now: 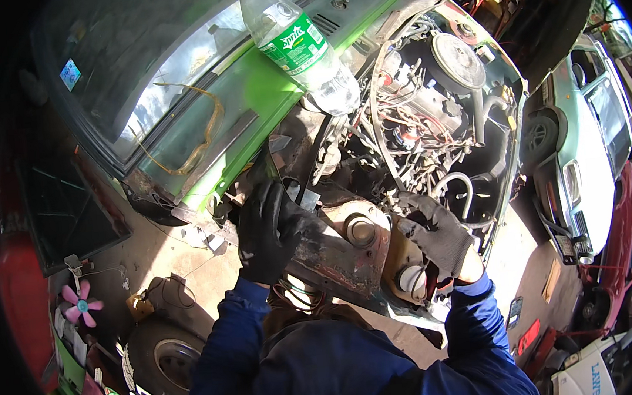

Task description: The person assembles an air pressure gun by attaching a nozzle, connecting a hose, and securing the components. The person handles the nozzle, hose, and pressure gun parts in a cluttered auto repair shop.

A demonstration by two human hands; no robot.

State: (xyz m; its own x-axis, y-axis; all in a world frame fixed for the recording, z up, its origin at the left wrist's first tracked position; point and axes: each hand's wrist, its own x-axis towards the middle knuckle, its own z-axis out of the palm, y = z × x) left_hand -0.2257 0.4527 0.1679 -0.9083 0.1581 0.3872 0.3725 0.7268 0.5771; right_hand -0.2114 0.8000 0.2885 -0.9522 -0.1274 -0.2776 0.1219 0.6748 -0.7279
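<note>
My left hand [267, 223], in a black glove, is bent over the inner edge of a worn fender [320, 253]. Its fingers are curled beside a small grey flat piece [306, 198]; what they grip is hidden. My right hand [435, 234], in a dark grey glove, hangs over the engine bay's near side, by a yellowed plastic reservoir [404, 256] with a white cap [412, 279]. Its fingers are bent, with thumb and forefinger apart and nothing visible between them. Between my hands sits a round metal strut mount [360, 230].
A large clear bottle [303, 46] with a green label and yellow cap stands by the green cowl. Beyond lies the engine [428, 111] with its round air cleaner [458, 61], hoses and wires. A loose wheel [167, 358] is at lower left; parked cars [583, 150] line the right.
</note>
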